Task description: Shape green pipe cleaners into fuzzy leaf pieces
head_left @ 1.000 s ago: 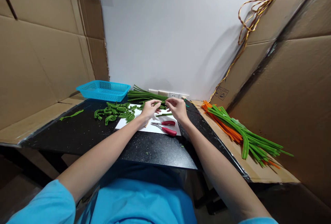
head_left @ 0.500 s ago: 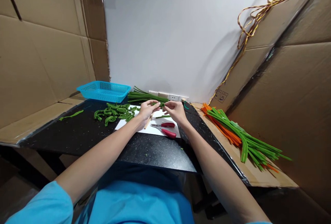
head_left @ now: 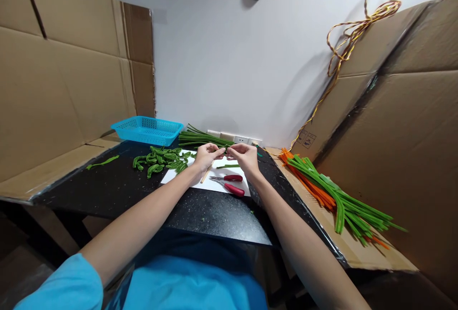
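Observation:
My left hand (head_left: 205, 156) and my right hand (head_left: 244, 156) meet over a white sheet (head_left: 219, 184) on the black table (head_left: 118, 188). Both pinch a short green fuzzy stem (head_left: 225, 148) between their fingertips. A thin wooden stick (head_left: 205, 175) slants down from under my left hand. Red-handled pliers (head_left: 231, 184) lie on the sheet just below my right hand. A loose green piece (head_left: 228, 166) rests on the sheet between the hands and the pliers.
A heap of curled green pieces (head_left: 160, 160) lies left of the sheet, behind it a blue basket (head_left: 147, 130) and a bundle of long green stems (head_left: 200, 138). Green and orange stems (head_left: 334, 193) lie on cardboard at right. Cardboard walls stand on both sides.
My hands have drawn closer together, fingertips now nearly touching around the green stem. The view has tilted upward slightly.

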Motion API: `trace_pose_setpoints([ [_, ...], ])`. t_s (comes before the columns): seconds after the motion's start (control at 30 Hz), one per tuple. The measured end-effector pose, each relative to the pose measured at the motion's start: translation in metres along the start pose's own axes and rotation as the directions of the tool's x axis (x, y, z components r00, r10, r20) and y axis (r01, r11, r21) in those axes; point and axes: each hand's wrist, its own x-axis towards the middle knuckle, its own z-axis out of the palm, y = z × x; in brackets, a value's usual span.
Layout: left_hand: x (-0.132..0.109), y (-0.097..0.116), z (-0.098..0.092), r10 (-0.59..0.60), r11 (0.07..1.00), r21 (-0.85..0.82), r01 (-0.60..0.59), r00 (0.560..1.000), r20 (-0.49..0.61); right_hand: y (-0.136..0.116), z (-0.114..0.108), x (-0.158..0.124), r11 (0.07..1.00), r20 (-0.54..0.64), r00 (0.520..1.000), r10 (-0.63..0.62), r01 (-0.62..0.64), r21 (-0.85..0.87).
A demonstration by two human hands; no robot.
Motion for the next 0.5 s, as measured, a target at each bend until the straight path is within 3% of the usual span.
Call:
trace_pose_setpoints([
  [0.5,0.0002,-0.0034,-0.0010,-0.087,0.996,-0.011,0.089,0.990,0.115,-0.0044,-0.0041,0.0014,0.997,0.047,0.996,0.076,-0.076,0.018],
])
